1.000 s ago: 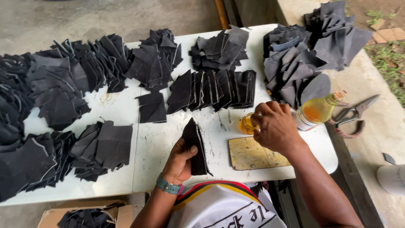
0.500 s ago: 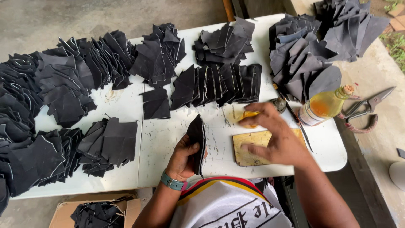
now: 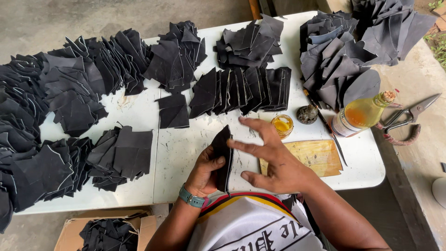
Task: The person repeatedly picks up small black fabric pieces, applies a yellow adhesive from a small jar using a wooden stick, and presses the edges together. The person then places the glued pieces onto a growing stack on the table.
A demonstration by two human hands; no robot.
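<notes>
Right of the small open jar (image 3: 282,124) of yellow stuff lies a clear bottle (image 3: 360,116) on its side, filled with amber liquid, its stopper pointing up and to the right; a pale label wraps its lower end, too small to make out. Just in front of the jar sits a flat yellowish board (image 3: 309,157), rectangular and stained. Beside the jar on its right rests a dark round lid (image 3: 307,114), and past the bottle lie metal shears (image 3: 406,120) with wrapped handles, off the edge of the white tabletop (image 3: 176,153).

Left of the jar, the left hand (image 3: 206,173) grips a black leather piece (image 3: 224,155) between thumb and curled fingers. The piece stands on edge, seen almost edge-on, its long axis running from the person's chest away toward the far stacks, tilted slightly left at the top. It is matte black with a thin pale edge.

The right hand (image 3: 274,155) is spread open, fingers splayed, fingertips touching the piece's right side, its palm over the tabletop between piece and board.

Beyond the jar, a row of black leather pieces (image 3: 246,88) stands fanned, with more heaps (image 3: 69,93) spread leftward. Far left and below the tabletop edge, a cardboard box (image 3: 109,232) holds more black pieces.
</notes>
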